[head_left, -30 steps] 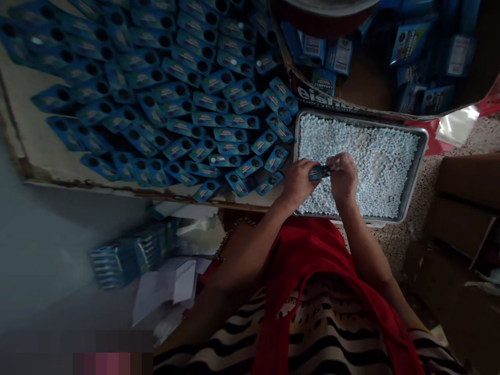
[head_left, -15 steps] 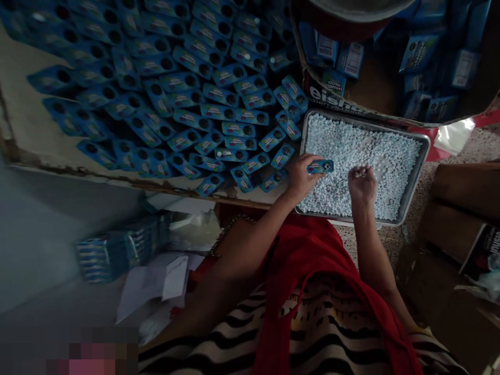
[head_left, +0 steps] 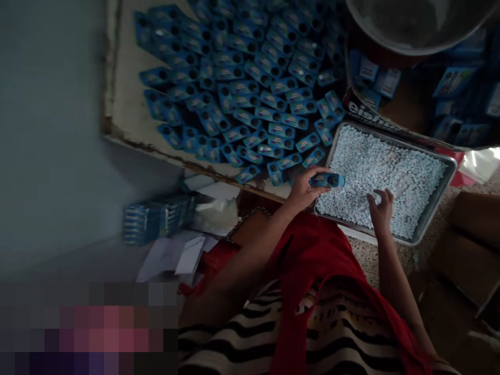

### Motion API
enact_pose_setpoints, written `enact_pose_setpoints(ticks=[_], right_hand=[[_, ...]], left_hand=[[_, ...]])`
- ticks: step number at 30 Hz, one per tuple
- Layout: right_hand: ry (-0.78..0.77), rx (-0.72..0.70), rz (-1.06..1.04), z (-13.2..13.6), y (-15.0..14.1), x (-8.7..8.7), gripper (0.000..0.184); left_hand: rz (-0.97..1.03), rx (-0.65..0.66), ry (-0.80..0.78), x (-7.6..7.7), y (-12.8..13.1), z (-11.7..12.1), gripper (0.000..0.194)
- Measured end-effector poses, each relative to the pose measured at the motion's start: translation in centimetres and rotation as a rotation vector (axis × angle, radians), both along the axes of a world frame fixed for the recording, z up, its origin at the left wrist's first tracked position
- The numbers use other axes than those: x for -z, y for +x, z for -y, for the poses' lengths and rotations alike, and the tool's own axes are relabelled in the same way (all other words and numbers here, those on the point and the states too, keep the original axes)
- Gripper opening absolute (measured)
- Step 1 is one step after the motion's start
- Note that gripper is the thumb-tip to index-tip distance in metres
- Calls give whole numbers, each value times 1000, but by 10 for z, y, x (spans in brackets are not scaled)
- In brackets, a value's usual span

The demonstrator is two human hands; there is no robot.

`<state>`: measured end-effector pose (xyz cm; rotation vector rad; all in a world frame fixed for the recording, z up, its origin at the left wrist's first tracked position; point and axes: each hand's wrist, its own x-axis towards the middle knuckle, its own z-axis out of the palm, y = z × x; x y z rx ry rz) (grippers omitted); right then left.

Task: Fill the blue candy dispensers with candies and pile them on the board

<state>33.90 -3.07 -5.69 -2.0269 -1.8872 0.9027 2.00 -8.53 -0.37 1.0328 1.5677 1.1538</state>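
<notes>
My left hand (head_left: 303, 191) grips a small blue printed box (head_left: 327, 180) near the tray's left side. A dark round opening shows at one end of the box. My right hand (head_left: 383, 209) is over the metal tray (head_left: 426, 225), thumb and fingers apart, and nothing shows between them. Small pale blue-white pellets (head_left: 357, 156), like candies, cover most of the tray. Just beyond my left hand, many similar blue boxes (head_left: 281, 130) stand in crowded rows, their round holes facing up.
Behind the tray is an open carton (head_left: 371, 115) with blue packets, and a large metal bowl (head_left: 422, 44) sits over it. A worn table edge (head_left: 195, 160) runs along the left. Brown cartons (head_left: 469, 239) stand at right; wrapped blue packs (head_left: 156, 219) lie lower left.
The view has swung, so the scene sits further right and lower. My right hand, earlier cupped around several pellets, has its fingers apart. My left hand keeps the box.
</notes>
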Motion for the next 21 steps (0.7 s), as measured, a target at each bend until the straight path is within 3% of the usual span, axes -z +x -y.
enact_pose_setpoints(ticks=[4,8,12,15,18,21], right_hand=[[116,-240,194,9,-4,5,34],[186,-352,45,13,-41,-5,35],[200,-608,-78,2,-113,-20,39],[143,-711,-86,-6,-157,-22,42],[37,-746,-6,-4,-176,-15,39],[-49,-778,73,7,-176,-8,28]], left_hand=[[-39,-70,-54,-31,-44,58,34],[-200,-198,-90,-42,-79,121,29],[-414,-342,-218,-22,-96,166,28],[-502,-321,-274,0,-96,180,26],[-524,-321,-298,22,-92,176,27],[-500,-370,-273,43,-92,154,30]])
